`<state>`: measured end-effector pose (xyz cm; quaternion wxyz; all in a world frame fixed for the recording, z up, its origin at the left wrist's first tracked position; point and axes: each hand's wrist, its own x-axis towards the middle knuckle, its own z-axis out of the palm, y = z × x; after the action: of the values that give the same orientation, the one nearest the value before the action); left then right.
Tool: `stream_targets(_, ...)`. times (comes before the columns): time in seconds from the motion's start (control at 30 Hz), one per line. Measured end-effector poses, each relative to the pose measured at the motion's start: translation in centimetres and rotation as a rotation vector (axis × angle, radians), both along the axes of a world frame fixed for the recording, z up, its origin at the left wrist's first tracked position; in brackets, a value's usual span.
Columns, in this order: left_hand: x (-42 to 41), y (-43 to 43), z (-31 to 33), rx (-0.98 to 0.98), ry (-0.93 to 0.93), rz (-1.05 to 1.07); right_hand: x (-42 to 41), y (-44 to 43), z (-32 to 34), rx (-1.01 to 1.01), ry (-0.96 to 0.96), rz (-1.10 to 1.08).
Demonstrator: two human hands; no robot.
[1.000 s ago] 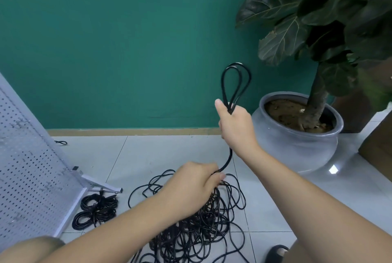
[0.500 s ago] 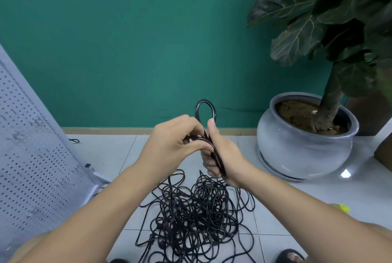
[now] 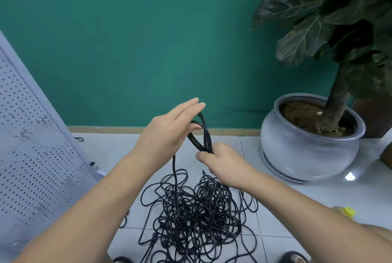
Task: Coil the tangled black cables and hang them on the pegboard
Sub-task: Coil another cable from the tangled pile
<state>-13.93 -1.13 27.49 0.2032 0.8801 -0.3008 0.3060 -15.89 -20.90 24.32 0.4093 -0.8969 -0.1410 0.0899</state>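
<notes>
**Black cable, barely begun: a few loops in hand, the heap on the floor**

Pale grey perforated metal, the pegboard (image 3: pixel 31 135) leans at the left edge, and no coil shows on the part in view. Next comes the left hand (image 3: pixel 167 133), its long fingers stretched straight over the top of the loops (image 3: pixel 204 135) and the thumb tucked against the cable; whether it pinches I cannot tell. One strand (image 3: pixel 174 167) drops from under that palm to the heap.

The right hand (image 3: pixel 224 163) has its fingers curled round the base of the loops, which stand upright between both hands above the floor. Below lies the tangle (image 3: pixel 195 216) — thin, smooth, round cable in a dense knotted mound on glossy white tiles (image 3: pixel 297 209).

By my reading only the first turns are wound; nearly all the coiling and every hanging remain. Far right stands a glazed grey pot (image 3: pixel 307 156).
</notes>
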Motion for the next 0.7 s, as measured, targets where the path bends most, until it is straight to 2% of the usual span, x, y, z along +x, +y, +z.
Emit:
stream_targets(0.1,0.4,0.0,-0.2,0.004,0.016,0.085,-0.4,-0.1,0.4,-0.072,-0.05,-0.002)
stream_targets(0.23,1.2,-0.2,-0.3,-0.077,0.17,0.163,-0.8,-0.2,0.2,-0.146,-0.114,0.002)
stream_targets(0.4,1.6,0.5,0.1,-0.491,0.696,0.08,-0.7,-0.9,-0.9,-0.165,-0.18,0.032)
stream_targets(0.5,1.5,-0.1,0.0,-0.774,0.886,-0.101,-0.2,-1.1,-1.6,-0.149,-0.153,0.069)
stream_targets(0.63,1.1,-1.4,-0.1,-0.901,0.922,-0.221,0.7,-0.9,-1.9,-0.141,-0.129,0.087)
stream_targets(0.7,0.8,-2.0,0.0,-0.944,0.901,-0.23,0.8,-0.4,-1.9,-0.054,-0.065,0.072)
